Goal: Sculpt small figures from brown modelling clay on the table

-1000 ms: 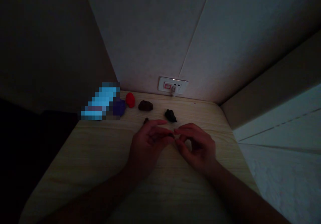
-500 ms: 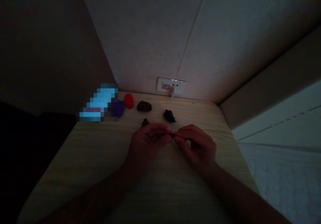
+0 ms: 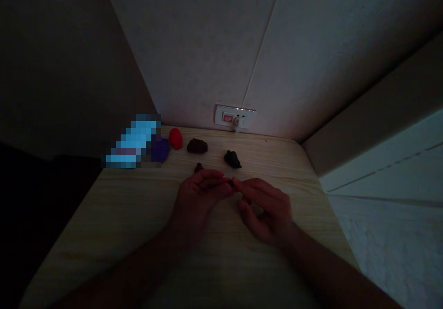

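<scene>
In dim light my left hand [image 3: 199,198] and my right hand [image 3: 266,209] meet fingertip to fingertip above a light wooden table [image 3: 138,216]. Together they pinch a tiny dark bit of clay [image 3: 231,184]. Beyond the hands lie a small dark crumb [image 3: 198,166], a black lump [image 3: 232,159], a brown lump [image 3: 197,146], a red lump [image 3: 175,138] and a purple lump [image 3: 160,148].
A white wall socket [image 3: 234,117] sits on the wall just behind the table. A blurred blue object [image 3: 133,142] lies at the table's back left corner. A pale surface [image 3: 387,216] borders the table on the right.
My left fingers have closed from spread to a pinch against the right fingertips. Both hands drifted slightly left, with the right fingers stretched further out.
</scene>
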`<control>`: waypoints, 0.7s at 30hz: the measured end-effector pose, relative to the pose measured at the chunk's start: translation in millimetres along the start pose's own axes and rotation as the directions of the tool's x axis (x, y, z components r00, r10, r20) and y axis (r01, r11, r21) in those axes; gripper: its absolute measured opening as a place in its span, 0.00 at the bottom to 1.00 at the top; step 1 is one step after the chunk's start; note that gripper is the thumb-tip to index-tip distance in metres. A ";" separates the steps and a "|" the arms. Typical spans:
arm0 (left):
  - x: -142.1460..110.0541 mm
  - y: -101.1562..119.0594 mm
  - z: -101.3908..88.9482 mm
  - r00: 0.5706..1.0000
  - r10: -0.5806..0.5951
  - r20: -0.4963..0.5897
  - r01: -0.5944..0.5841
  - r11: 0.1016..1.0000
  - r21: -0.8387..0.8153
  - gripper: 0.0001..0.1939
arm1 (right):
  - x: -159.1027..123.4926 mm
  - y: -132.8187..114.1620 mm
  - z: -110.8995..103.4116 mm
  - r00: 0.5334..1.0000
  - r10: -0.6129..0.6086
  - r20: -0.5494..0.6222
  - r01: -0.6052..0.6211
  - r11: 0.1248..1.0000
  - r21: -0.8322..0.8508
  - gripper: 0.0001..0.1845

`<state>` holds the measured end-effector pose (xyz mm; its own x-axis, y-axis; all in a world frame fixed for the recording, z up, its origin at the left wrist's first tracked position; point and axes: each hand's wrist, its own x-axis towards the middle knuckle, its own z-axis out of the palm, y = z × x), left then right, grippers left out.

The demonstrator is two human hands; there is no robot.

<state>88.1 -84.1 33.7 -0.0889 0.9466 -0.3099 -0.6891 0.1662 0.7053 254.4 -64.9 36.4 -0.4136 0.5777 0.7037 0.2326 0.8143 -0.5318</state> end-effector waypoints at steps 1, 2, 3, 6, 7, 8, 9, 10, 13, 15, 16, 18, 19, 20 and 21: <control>-0.3 0.1 0.1 1.000 -0.005 -0.004 0.005 1.000 -0.013 0.18 | -0.8 0.3 0.3 1.000 -0.008 0.011 0.008 1.000 0.000 0.26; -0.4 0.3 0.1 1.000 -0.010 -0.008 0.010 1.000 -0.025 0.19 | -1.6 0.6 0.6 1.000 -0.009 0.011 0.009 1.000 -0.004 0.27; -0.5 0.5 0.1 1.000 -0.016 -0.011 0.015 0.999 -0.032 0.19 | -2.4 0.8 0.9 1.000 -0.010 0.007 0.010 1.000 -0.011 0.28; -0.1 1.5 0.4 1.000 -0.014 -0.013 0.014 0.999 -0.052 0.19 | -4.2 1.6 1.2 1.000 -0.019 0.015 0.019 1.000 -0.020 0.29; 0.1 1.9 0.6 1.000 -0.008 -0.013 0.008 0.998 -0.056 0.19 | -4.4 2.0 1.2 0.999 -0.027 0.032 0.027 0.999 -0.019 0.29; 0.4 2.2 0.8 1.000 -0.004 -0.012 0.003 0.998 -0.058 0.19 | -4.4 2.5 1.2 0.998 -0.034 0.048 0.035 0.999 -0.019 0.28; 0.6 2.5 1.0 1.000 -0.003 -0.008 0.002 0.998 -0.060 0.19 | -4.2 3.1 1.1 0.998 -0.036 0.054 0.037 0.999 -0.021 0.29; 0.8 2.6 1.1 1.000 -0.006 -0.008 0.005 0.998 -0.057 0.19 | -3.9 3.7 0.9 0.998 -0.029 0.050 0.030 0.999 -0.023 0.29; 0.9 2.6 1.1 1.000 -0.021 -0.019 0.020 0.999 -0.037 0.20 | -2.7 5.2 0.6 0.999 -0.011 0.043 0.012 1.000 -0.022 0.30; 1.2 2.2 0.9 1.000 -0.013 -0.016 0.013 1.000 -0.027 0.20 | -1.8 5.4 0.5 0.998 -0.008 0.055 0.009 1.000 -0.007 0.29; 1.5 1.9 0.7 1.000 -0.010 -0.009 0.010 1.000 -0.021 0.20 | -1.5 5.3 0.4 0.999 0.000 0.049 -0.001 1.000 0.008 0.28; 2.1 1.1 0.1 1.000 -0.011 0.012 0.011 1.000 -0.011 0.19 | -0.8 5.2 0.3 0.999 0.043 0.007 -0.043 0.998 0.053 0.28; 2.4 0.6 -0.4 1.000 -0.015 0.022 0.015 1.000 -0.006 0.19 | -0.6 5.2 0.2 0.998 0.067 -0.013 -0.066 0.995 0.077 0.27; 2.6 0.0 -1.2 0.999 -0.014 0.029 0.015 1.000 -0.002 0.18 | -0.4 5.4 0.1 0.996 0.091 -0.022 -0.089 0.991 0.098 0.26; 2.7 -0.7 -2.1 0.999 -0.009 0.034 0.009 1.000 0.001 0.18 | -0.4 5.7 0.2 0.993 0.117 -0.022 -0.113 0.987 0.116 0.23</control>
<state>86.8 -82.2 31.0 -0.0582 0.9540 -0.2942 -0.6889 0.1749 0.7035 255.8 -60.5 33.1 -0.3641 0.6699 0.6471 0.1742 0.7315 -0.6592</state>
